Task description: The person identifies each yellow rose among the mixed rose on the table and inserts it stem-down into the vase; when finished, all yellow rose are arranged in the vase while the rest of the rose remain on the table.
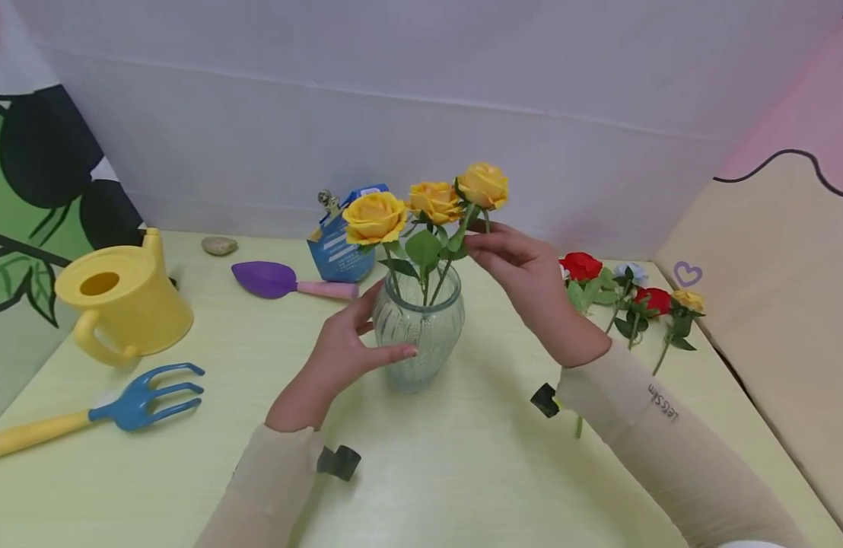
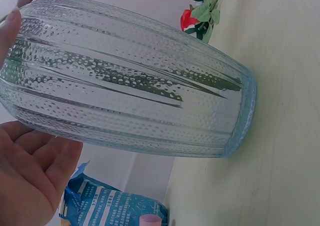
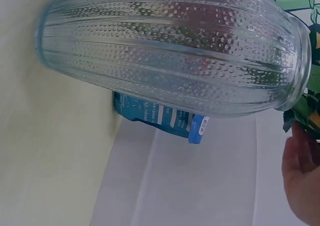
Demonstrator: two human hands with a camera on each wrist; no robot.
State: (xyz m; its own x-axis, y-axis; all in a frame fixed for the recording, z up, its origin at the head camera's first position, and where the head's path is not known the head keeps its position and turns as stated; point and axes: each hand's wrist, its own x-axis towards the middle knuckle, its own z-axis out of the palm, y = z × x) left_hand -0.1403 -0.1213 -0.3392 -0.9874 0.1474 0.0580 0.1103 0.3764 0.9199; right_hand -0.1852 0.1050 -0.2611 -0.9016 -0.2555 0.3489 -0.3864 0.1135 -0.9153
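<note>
Gripped by the left hand [image 1: 335, 346], the glass vase [image 1: 433, 342] stands upright on the table [image 1: 462, 472].
The right hand [image 1: 527, 278] is at the leaves under its rightmost yellow rose [image 1: 484, 186], whether pinching cannot be told; a blue bag [image 1: 341, 250] stands behind.

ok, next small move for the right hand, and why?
I'd probably ease the right hand away from the rightmost yellow rose in the glass vase: its stem already runs down through the mouth, the left hand holds the vase, and loose flowers lie on the table to the right.
</note>
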